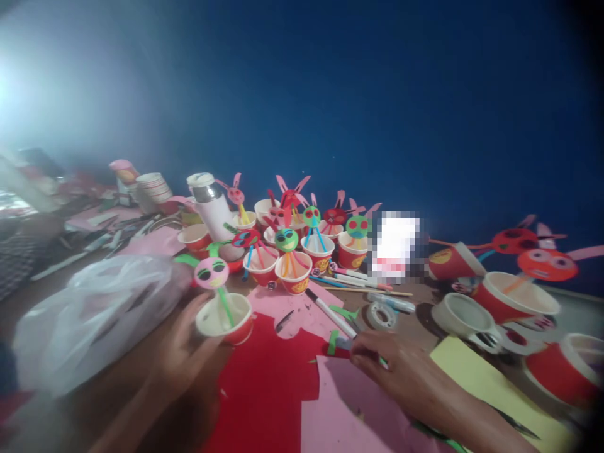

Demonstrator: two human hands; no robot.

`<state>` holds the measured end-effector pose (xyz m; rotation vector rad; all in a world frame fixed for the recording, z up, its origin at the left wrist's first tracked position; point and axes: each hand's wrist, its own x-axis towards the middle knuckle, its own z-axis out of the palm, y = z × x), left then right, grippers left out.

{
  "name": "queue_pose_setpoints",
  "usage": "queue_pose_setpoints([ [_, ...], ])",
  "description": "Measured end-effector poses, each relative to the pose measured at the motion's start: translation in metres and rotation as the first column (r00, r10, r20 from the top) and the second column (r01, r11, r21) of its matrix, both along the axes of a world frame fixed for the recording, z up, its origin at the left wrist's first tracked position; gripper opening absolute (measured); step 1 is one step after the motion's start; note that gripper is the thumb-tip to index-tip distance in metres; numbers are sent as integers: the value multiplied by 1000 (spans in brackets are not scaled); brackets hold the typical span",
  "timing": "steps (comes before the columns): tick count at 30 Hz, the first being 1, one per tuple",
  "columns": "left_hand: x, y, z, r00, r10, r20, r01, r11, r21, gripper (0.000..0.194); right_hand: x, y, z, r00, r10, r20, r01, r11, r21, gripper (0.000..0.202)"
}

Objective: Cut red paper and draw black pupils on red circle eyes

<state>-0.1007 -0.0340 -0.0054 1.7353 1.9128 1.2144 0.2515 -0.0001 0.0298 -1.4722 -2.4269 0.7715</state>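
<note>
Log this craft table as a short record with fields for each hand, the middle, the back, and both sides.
Left hand: grips a paper cup with a pink face on a green strip
Right hand: above a pink sheet; grip unclear
Middle: red sheet, white marker
Back: decorated cups, white flask
Left side: plastic bag
Right side: white mug, yellow paper
</note>
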Motion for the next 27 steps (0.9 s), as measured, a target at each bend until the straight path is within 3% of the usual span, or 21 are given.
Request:
queue_pose_setpoints([
  [3,6,6,-4,994,-93,54,96,993,-63,61,-1,0,0,1000,21,6,-21,1000,-6,19],
  [7,13,7,-7,990,-123,66,127,990,-60,59,-12,1,4,997,64,-52,-65,998,-2,19],
  [12,24,3,-10,975,-161,154,167,986,-25,58,-43,6,3,967,44,-249,-38,999,28,17],
  [20,49,-5,-2,936,-254,243,260,966,8,56,-84,8,-12,844,-86,-529,-20,981,-191,17],
  [27,53,-12,2,931,-252,265,275,960,-52,65,-89,1,-23,793,-183,-581,34,966,-258,18],
])
